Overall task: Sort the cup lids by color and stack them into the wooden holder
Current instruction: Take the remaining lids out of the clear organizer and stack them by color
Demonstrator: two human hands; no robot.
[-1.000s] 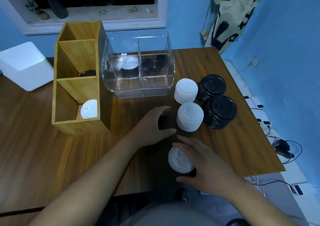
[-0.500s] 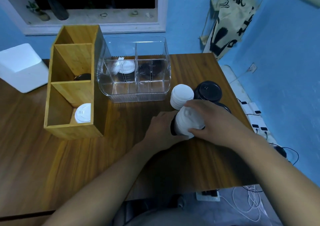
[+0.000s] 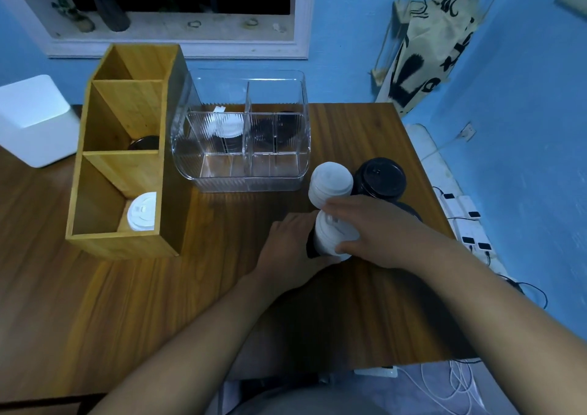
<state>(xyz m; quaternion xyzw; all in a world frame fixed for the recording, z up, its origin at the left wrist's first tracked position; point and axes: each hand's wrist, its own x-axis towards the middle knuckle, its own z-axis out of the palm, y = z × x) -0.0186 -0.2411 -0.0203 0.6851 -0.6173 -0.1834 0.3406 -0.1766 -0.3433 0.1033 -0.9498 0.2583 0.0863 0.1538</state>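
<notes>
Head cam | right grip (image 3: pixel 381 233) clamps over white lid stack (image 3: pixel 330 240) on tabletop (image 3: pixel 158 303), left grip (image 3: pixel 292 249) cups its side, prob. to lift w/o toppling | wooden holder (image 3: pixel 127 244) well left, single white lid (image 3: pixel 143 211) in front bay.

Near black lid stack (image 3: pixel 410 211): hiding behind right grip (image 3: pixel 381 233). Dark lid (image 3: pixel 144 141): peeking past holder divider (image 3: pixel 120 155). White box (image 3: pixel 31 119): running off left edge.

both hands grip white lid stack (image 3: pixel 332 236) | wooden holder (image 3: pixel 127 157) left
</notes>
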